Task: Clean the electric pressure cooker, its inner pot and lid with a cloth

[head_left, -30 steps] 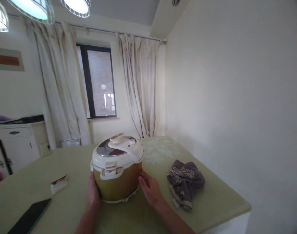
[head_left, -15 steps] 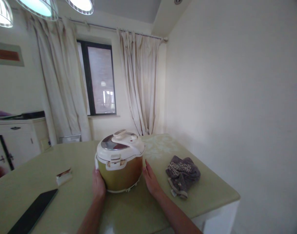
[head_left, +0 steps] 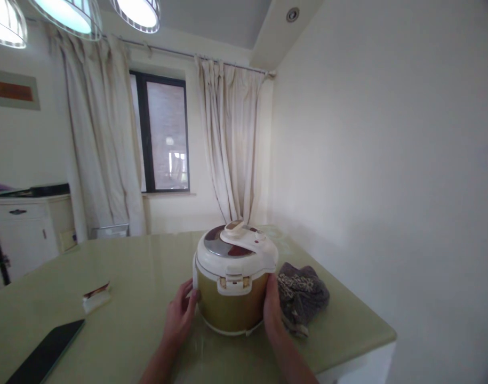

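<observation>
An electric pressure cooker (head_left: pixel 233 306) with a white lid and a gold-green body stands upright on the pale green table (head_left: pixel 140 288), or very close over it. Against its left side, low down, are the fingers of my left hand (head_left: pixel 180 314). My right hand (head_left: pixel 272 308) presses flat along the opposite side, so the cooker is held between both palms. Just right of that hand lies a crumpled grey cloth (head_left: pixel 305 296) with a light pattern, partly hidden by the hand and the cooker.
A black tablet-like slab (head_left: pixel 46 354) lies at the table's near left, with a small white packet (head_left: pixel 95 298) beyond it. Right of the table rises a bare wall (head_left: pixel 367 160). A white cabinet (head_left: pixel 23 229) stands at the far left, and curtains (head_left: pixel 231 144) hang by the window.
The cooker has moved right and nearer to me, close up against the grey cloth. My right hand has come into contact with its side; my left hand has followed along.
</observation>
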`<state>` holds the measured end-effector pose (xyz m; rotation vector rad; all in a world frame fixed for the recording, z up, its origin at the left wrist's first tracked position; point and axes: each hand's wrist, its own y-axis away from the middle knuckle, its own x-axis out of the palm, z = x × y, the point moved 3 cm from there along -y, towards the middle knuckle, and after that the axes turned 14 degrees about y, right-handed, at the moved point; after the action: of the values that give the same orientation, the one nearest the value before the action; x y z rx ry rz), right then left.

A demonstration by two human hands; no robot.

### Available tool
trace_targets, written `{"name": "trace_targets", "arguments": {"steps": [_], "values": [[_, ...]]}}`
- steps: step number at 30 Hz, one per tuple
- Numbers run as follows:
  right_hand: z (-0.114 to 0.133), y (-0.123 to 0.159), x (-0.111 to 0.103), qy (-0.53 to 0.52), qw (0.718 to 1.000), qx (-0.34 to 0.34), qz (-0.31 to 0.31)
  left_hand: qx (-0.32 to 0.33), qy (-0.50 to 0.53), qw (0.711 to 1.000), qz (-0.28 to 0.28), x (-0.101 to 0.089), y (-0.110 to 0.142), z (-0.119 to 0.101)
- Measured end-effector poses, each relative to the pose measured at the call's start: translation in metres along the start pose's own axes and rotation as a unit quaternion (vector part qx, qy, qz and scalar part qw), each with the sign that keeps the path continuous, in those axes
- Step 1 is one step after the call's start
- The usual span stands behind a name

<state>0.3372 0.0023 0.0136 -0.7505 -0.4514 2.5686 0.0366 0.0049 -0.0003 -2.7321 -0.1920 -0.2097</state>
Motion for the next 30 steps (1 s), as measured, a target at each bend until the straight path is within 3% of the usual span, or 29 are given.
{"name": "trace_targets", "arguments": {"steps": [3, 7, 9, 12, 14, 16, 18, 20, 23, 25, 28, 30], "values": [[-0.007, 0.015, -0.014, -0.014, 0.997, 0.070, -0.039, -0.003, -0.027, 1.000, -0.015, 0.005, 0.002, -0.005], [0.001, 0.019, -0.048, 0.032, 0.999, 0.015, 0.003, -0.024, -0.012, 0.999, -0.026, 0.005, 0.004, -0.008], [-0.004, 0.014, -0.074, 0.134, 0.990, -0.028, -0.025, -0.032, 0.001, 0.999, -0.028, 0.004, 0.004, -0.007], [-0.027, 0.007, -0.108, 0.353, 0.929, -0.040, -0.107, -0.034, -0.032, 0.998, -0.047, 0.002, 0.002, -0.003], [-0.049, 0.003, -0.121, 0.450, 0.889, -0.005, -0.085, -0.033, -0.065, 0.996, -0.049, 0.002, 0.001, -0.002], [-0.067, 0.000, -0.128, 0.487, 0.873, 0.011, -0.030, -0.030, -0.085, 0.995, -0.038, 0.004, 0.000, -0.002], [-0.076, -0.003, -0.135, 0.489, 0.872, 0.003, -0.002, -0.032, -0.100, 0.994, -0.026, 0.005, 0.000, -0.001], [-0.075, -0.007, -0.143, 0.456, 0.890, -0.003, 0.000, -0.035, -0.119, 0.992, -0.021, 0.004, 0.001, 0.000], [-0.059, -0.013, -0.158, 0.317, 0.948, 0.021, -0.034, 0.001, -0.141, 0.989, -0.042, 0.002, 0.002, 0.000], [-0.034, -0.017, -0.172, 0.206, 0.972, 0.019, -0.109, 0.049, -0.135, 0.986, -0.089, 0.002, 0.001, -0.010], [0.026, -0.019, -0.192, 0.114, 0.965, -0.076, -0.223, 0.127, -0.120, 0.970, -0.168, 0.012, -0.011, -0.051], [0.073, -0.022, -0.199, 0.119, 0.943, -0.181, -0.252, 0.197, -0.120, 0.959, -0.165, 0.030, -0.026, -0.097]]}}
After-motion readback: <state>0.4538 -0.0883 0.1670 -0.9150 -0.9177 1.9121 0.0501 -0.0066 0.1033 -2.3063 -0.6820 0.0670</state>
